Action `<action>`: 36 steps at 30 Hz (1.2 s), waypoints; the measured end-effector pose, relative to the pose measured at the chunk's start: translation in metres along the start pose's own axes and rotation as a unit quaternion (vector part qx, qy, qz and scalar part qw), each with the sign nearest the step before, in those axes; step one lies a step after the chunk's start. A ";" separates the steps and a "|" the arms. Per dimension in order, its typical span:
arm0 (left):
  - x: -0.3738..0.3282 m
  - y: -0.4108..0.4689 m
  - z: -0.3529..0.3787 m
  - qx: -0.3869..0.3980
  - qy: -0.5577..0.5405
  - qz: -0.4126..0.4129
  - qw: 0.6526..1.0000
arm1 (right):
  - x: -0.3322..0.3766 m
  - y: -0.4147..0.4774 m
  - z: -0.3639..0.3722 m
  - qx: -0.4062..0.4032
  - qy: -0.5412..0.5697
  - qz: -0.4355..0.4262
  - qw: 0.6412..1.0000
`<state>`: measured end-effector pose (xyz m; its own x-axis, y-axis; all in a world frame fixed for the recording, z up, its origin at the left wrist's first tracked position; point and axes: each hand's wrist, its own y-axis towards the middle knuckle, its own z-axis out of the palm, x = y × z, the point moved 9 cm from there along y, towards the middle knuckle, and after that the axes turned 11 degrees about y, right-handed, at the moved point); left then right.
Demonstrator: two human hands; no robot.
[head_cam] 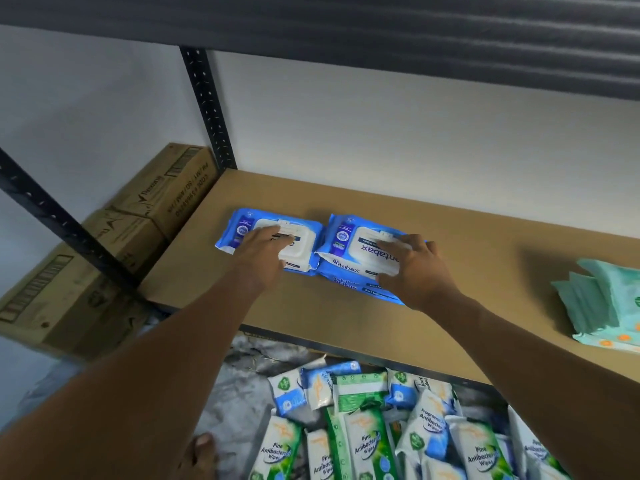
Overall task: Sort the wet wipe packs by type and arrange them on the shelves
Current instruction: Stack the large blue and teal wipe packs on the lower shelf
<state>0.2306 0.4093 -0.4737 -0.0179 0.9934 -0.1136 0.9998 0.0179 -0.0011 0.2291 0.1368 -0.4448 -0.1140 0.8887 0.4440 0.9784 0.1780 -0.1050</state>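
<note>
A pack [304,251] lies just left of a pack stack [349,268] on the shelf [467,244].

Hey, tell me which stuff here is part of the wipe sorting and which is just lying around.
Job:
blue packs on the shelf board
pale green packs at its right
mixed packs on the floor below

Lying about:
cardboard boxes left of the shelf post

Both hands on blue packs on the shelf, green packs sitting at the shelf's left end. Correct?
No. The head view shows the green packs at the right end of the shelf, not the left. The rest holds: left hand and right hand are on blue packs.
</note>
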 end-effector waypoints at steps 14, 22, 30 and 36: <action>-0.017 0.007 -0.005 -0.017 -0.012 -0.004 1.000 | 0.002 0.004 0.000 0.017 0.011 0.004 1.000; -0.028 -0.016 -0.008 0.022 0.081 -0.019 0.996 | 0.004 -0.015 -0.004 0.035 -0.007 0.002 0.999; -0.078 -0.120 -0.040 0.011 -0.078 -0.028 0.997 | -0.021 -0.133 -0.043 0.014 0.081 0.016 0.996; -0.132 -0.225 -0.037 0.088 -0.173 -0.059 0.979 | -0.044 -0.250 -0.062 0.025 0.161 0.034 0.986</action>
<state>0.0077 0.2781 -0.4215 -0.1625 0.8875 -0.4312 0.9760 0.0803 -0.2025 0.0003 0.0267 -0.3834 0.0199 0.7202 0.6935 0.9711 0.1511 -0.1849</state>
